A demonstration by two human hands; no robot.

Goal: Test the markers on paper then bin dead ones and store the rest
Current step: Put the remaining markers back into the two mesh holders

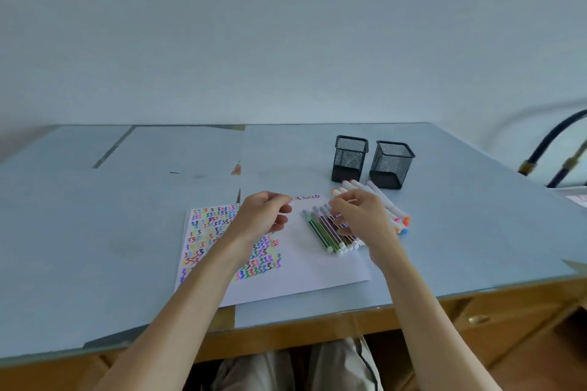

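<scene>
Nearest, at the bottom of the frame: two bare forearms reaching up over the counter point(95, 232) edge toward the frame's middle. Just beyond: a white paper point(301, 270), its left half already packed with rows of coloured squiggles, so testing looks well under way, though how many pens remain untried cannot be told. Over the paper's upper part: left hand point(263, 216), fingers loosely curled, nothing visibly held, hovering clear of the sheet. Right of it: right hand point(362, 216), fingers bent down onto a row of striped markers point(320, 232) lying side by side on the paper's right half, touching them; whether one is actually pinched cannot be told. Just behind that hand: a second batch of white-barrelled markers point(381, 197) on the counter. Farther, right of centre: two black mesh pen cups point(349, 159), both apparently empty, so sorting into bin and store seems wholly still to do.
</scene>
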